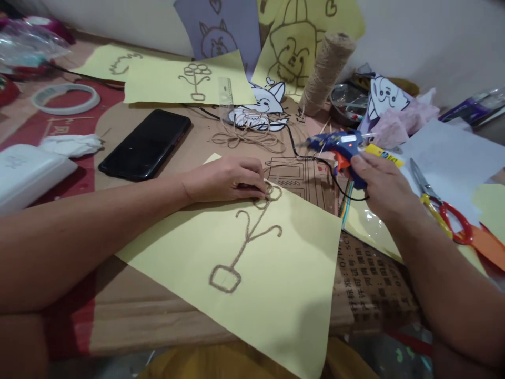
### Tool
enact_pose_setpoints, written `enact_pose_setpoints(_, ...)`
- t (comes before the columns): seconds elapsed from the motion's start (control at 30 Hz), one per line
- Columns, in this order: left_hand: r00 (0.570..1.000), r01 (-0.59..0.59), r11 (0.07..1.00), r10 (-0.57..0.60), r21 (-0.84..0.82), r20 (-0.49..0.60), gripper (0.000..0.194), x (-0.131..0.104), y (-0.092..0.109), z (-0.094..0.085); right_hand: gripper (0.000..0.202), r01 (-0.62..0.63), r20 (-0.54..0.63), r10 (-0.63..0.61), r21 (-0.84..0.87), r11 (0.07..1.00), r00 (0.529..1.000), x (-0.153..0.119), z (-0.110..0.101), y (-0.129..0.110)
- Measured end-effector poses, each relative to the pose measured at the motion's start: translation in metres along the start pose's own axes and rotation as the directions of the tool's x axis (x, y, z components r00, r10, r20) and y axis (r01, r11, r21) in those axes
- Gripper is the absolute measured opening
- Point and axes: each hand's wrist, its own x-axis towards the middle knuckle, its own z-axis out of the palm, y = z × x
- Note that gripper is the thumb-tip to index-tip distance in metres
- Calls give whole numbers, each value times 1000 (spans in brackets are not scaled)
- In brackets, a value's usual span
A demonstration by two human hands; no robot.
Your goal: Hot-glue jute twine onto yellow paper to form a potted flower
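A yellow sheet (pixel 300 273) lies tilted at the table's front edge, bearing a flower in a pot shaped from brown twine (pixel 246 239). My left hand (pixel 239 180) rests at the sheet's upper part, its fingers pinched together at the twine flower head; whatever is between the fingertips is hidden. To the right, my right hand (pixel 381 181) grips a blue glue gun (pixel 341 145) with an orange trigger, held above the table, its nozzle pointing left, apart from the sheet. Loose twine (pixel 252 138) lies in loops beyond my left hand.
A black phone (pixel 145 145) and a tape roll (pixel 65 99) lie left. Scissors (pixel 440 202) rest at the right. A twine spool (pixel 329 73) stands at the back near drawings on yellow (pixel 158 87) and purple (pixel 232 21) paper. A black cord trails from the glue gun.
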Motion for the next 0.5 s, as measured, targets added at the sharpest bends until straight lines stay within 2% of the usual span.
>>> enact_pose_setpoints(0.07,1000,4,1000,-4,-5,-2,22,1,0,0,34,-97,-123,105,73,993,987,11,-1,8)
enact_pose_setpoints(0.13,1000,12,1000,-12,-10,-3,24,1,0,-1,34,-169,-208,178,59,984,962,24,-1,16)
enact_pose_setpoints(0.2,1000,28,1000,-28,-13,-1,26,1,-1,-1,34,-214,-246,214,27,976,945,38,-1,23)
enact_pose_setpoints(0.37,998,60,998,-60,1,-12,22,2,-5,1,29,-298,-277,249,-153,942,928,60,3,40)
enact_pose_setpoints(0.43,999,51,999,-51,15,-7,20,2,-6,1,17,-318,-289,241,-257,913,926,59,3,41)
enact_pose_setpoints(0.5,999,32,999,-32,21,-9,17,1,-8,2,10,-300,-337,176,-361,883,925,51,4,37)
